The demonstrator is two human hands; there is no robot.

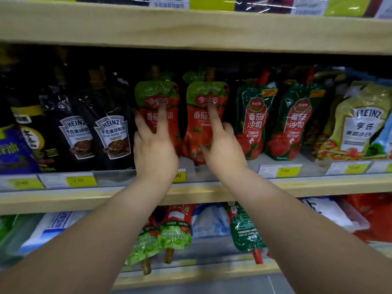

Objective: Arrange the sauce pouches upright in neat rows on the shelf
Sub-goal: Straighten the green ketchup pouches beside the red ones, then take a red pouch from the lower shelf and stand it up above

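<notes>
Two red-and-green tomato sauce pouches stand upright side by side on the middle shelf (pixel 212 185). My left hand (pixel 154 145) rests against the front of the left pouch (pixel 171 96), index finger stretched up its face and thumb at its left edge. My right hand (pixel 222 149) presses the right pouch (pixel 199 132) with its index finger pointing up the label. Neither hand closes around a pouch. To the right stand two dark green ketchup pouches (pixel 254 119) (pixel 294 122), also upright.
Black Heinz pepper sauce pouches (pixel 112 132) fill the shelf to the left, a yellow-green Heinz pouch (pixel 360 124) the right. Price tags (pixel 280 170) line the shelf edge. On the lower shelf, several pouches (pixel 174 234) hang over upside down. A wooden shelf board (pixel 191 28) runs overhead.
</notes>
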